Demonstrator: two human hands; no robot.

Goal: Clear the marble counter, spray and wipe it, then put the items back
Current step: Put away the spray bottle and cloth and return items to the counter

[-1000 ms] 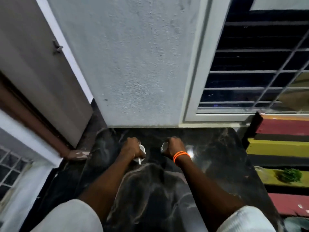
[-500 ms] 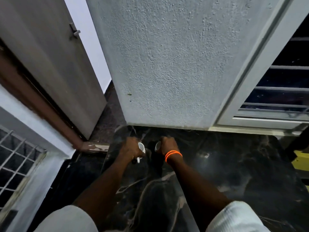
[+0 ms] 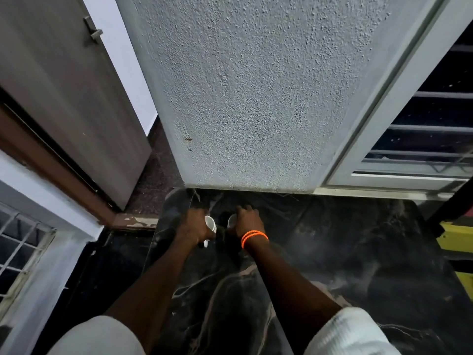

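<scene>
Both hands have carried their cups toward the wall and leftward along the desk since a second ago, and the view has swung left, so the striped shelf that showed at the right is now almost out of sight.

From the head camera, the left hand (image 3: pixel 195 226) has its fingers curled round a small white cup (image 3: pixel 210 224), whose handle pokes out below the palm. The right hand (image 3: pixel 249 222), with orange bands (image 3: pixel 254 238) at the wrist, grips a second white cup (image 3: pixel 232 220) from the other side. The two cups sit close together, a narrow dark gap between them, near the foot of the rough wall (image 3: pixel 256 98) and toward its left corner. Whether their bases touch the stone or hang just above it I cannot tell.

The black marble desk (image 3: pixel 358 252) spreads away from the wall toward the person and bears nothing else in view; it shines with pale veins and a faint haze. No spray bottle or cloth shows.

My reading is that clearing, spraying and wiping are over and this is the putting back, with these cups being set down by the wall. What may remain is letting go of them and fetching any other items, though none is visible. An open door (image 3: pixel 64 85) stands left of the wall, a barred window (image 3: pixel 422 124) to its right.
</scene>
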